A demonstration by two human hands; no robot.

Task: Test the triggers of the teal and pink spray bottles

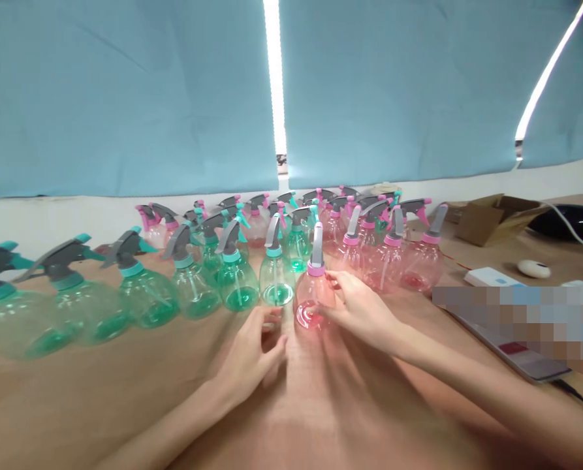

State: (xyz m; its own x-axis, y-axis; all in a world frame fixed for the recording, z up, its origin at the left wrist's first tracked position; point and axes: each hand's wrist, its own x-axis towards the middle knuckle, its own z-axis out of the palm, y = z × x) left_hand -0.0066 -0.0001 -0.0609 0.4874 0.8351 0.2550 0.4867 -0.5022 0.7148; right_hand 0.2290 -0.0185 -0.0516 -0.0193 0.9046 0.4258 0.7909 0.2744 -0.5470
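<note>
Bottles crowded the far half of the brown tabletop (125,391). At the left ran a row of round green see-through plastic spray bottles (147,297) with grey triggers, upright and side by side, apparently grouped by colour. Next came the left hand (252,352), lying palm down on the table, its fingers loosely spread and holding nothing; whether the tips touched a bottle could not be told. Just right of it stood the round pink see-through plastic spray bottle (313,300), upright at the front, where green met pink. The right hand (362,312) held it lightly, thumb and fingers curled round its shoulder below the pink collar, likely to steady it. Behind and to the right clustered more pink spray bottles (418,264). Further right lay an open brown cardboard box (497,215) and a white oval computer mouse (533,268).
</note>
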